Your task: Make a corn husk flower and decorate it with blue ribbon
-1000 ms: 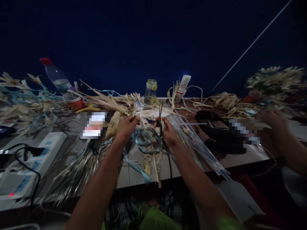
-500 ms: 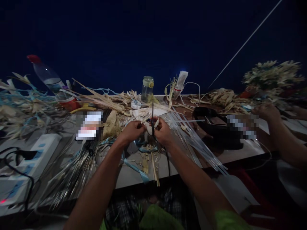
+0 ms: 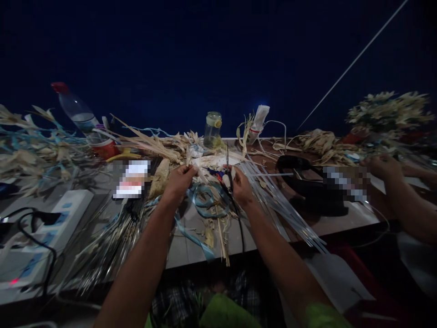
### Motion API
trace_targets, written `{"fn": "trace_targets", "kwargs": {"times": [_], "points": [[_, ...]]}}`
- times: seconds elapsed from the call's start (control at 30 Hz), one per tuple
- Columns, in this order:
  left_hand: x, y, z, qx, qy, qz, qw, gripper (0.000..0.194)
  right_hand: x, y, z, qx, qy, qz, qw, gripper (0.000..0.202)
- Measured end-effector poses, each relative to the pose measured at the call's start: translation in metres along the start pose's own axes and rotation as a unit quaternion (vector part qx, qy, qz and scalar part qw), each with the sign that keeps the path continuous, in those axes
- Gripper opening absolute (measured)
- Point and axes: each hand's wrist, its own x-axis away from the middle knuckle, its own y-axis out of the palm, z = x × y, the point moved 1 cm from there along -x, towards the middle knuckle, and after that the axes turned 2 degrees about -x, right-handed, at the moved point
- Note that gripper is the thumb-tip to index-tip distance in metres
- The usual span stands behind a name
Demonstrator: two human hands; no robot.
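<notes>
A green top (image 3: 227,312) and dark plaid bottoms (image 3: 174,296) are worn, forearms (image 3: 145,250) bare.

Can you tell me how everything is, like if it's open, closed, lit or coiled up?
Left hand: thumb and fingers pinched together.
Right hand: closed on the dark tool.
Dark tool: held tip up.
Big bottle: capped, partly filled.
Clear jar: lid on, upright.
Power strip: red light lit.
Screen: lit, picture blurred.
Blue ribbon: loosely coiled.
Clear sticks: lying in a loose bundle.
</notes>
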Motion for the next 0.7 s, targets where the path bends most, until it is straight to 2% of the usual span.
{"fn": "trace_targets", "kwargs": {"times": [0.07,0.17,0.3,0.37,0.7], "points": [[-0.001,-0.002,0.001,0.035,0.002,0.025,0.999,0.021,0.002,0.003,-0.001,0.025,-0.010,-0.054,0.998,0.037],[-0.004,-0.004,0.001,0.063,0.020,0.064,0.996,0.021,0.006,0.006,0.000,0.122,-0.039,-0.109,0.986,0.038],[-0.006,-0.006,0.000,0.060,0.030,0.106,0.992,0.020,0.010,0.010,0.000,0.263,-0.096,-0.122,0.952,0.042],[-0.006,-0.007,0.000,0.060,0.026,0.112,0.992,0.019,0.012,0.011,-0.002,0.301,-0.110,-0.124,0.939,0.042],[-0.006,-0.007,0.000,0.073,0.036,0.120,0.989,0.016,0.014,0.014,-0.005,0.298,-0.107,-0.158,0.935,0.035]]}}
